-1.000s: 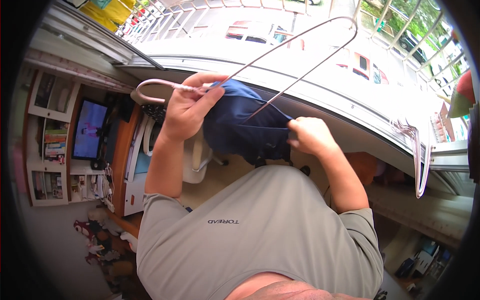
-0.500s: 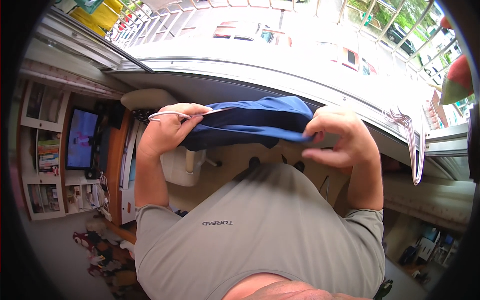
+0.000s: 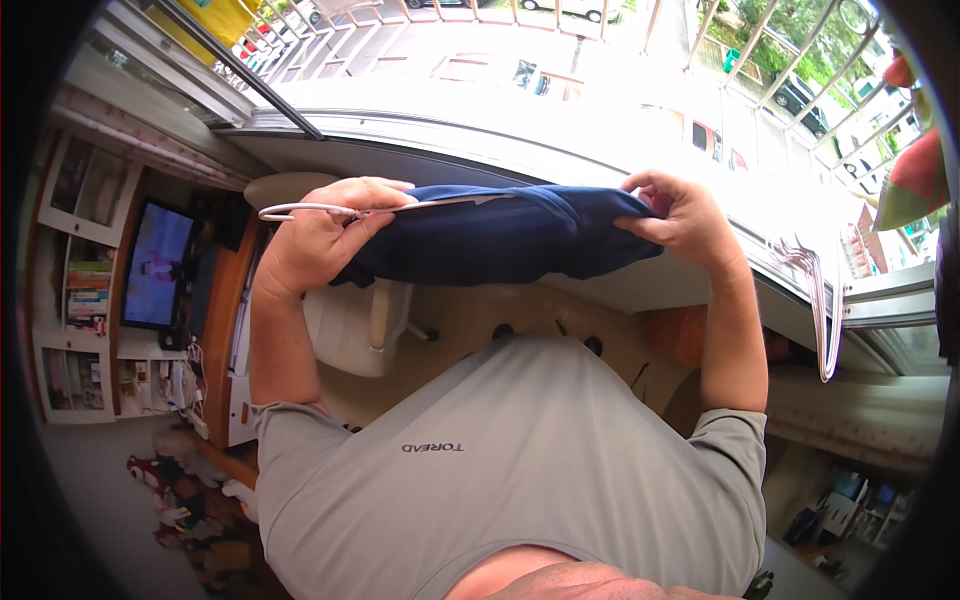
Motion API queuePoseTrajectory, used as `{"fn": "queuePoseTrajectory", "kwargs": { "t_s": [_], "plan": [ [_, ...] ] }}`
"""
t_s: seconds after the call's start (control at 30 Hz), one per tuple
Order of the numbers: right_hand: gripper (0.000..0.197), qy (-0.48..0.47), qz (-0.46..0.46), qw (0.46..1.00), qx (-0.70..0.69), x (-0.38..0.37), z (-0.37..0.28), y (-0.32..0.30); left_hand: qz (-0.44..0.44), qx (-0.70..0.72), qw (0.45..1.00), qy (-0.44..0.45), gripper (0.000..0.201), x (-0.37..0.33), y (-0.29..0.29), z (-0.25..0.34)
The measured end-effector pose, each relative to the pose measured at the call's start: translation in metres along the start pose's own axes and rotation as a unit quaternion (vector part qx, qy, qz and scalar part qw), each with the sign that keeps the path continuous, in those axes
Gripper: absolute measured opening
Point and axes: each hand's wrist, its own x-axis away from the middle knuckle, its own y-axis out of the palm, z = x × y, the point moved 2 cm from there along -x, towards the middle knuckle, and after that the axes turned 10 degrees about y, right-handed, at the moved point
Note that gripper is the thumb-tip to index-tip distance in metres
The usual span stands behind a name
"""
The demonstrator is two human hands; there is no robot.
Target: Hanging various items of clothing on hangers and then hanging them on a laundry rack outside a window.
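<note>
A dark blue garment [image 3: 500, 245] is stretched between my hands in front of the window, its lower part hanging down. My left hand [image 3: 318, 238] is closed around a white clothes hanger [image 3: 288, 211] and the garment's left end. The hanger's hook sticks out to the left past my fingers. One hanger arm runs right along the garment's top edge and goes under a fold of cloth; its far end is hidden. My right hand [image 3: 685, 222] pinches the garment's upper right edge between thumb and fingers.
Several thin hangers [image 3: 825, 320] hang together by the sill at the right. Beyond the bright window sill [image 3: 480, 130] stands a metal railing [image 3: 690, 35]. A pale chair [image 3: 345, 325] is below my left hand. A television [image 3: 158, 262] and shelves are at the left.
My right hand has gone from loose, spread fingers to a pinch on the garment's right end. Both hands have moved slightly up and the cloth is pulled straighter, its opening narrower.
</note>
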Motion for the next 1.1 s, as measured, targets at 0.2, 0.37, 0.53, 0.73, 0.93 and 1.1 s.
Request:
{"fn": "queuePoseTrajectory", "kwargs": {
  "t_s": [0.2,0.37,0.53,0.73,0.93,1.1],
  "plan": [
    [0.024,-0.277,0.093,0.941,0.169,0.0,-0.041,0.009,0.025,0.054,0.998,0.034,0.022,0.001,-0.013,-0.004],
    [0.017,-0.179,0.055,0.966,0.177,-0.008,-0.063,0.035,-0.01,0.013,0.996,0.093,0.019,-0.011,-0.024,-0.002],
    [0.02,-0.252,0.035,0.935,0.247,0.002,-0.1,0.05,-0.011,0.028,0.995,0.095,0.018,-0.018,-0.033,-0.002],
    [0.016,-0.22,0.148,0.933,0.244,0.014,-0.13,0.021,-0.012,-0.057,0.997,0.04,0.046,0.01,-0.083,-0.052],
    [0.016,-0.211,0.236,0.897,0.308,0.033,-0.138,-0.008,0.065,0.198,0.978,0.002,0.022,0.049,-0.111,-0.124],
    [0.016,-0.158,0.191,0.922,0.297,0.049,-0.145,-0.018,0.064,0.313,0.948,-0.01,0.016,0.056,-0.116,-0.141]
  ]
}}
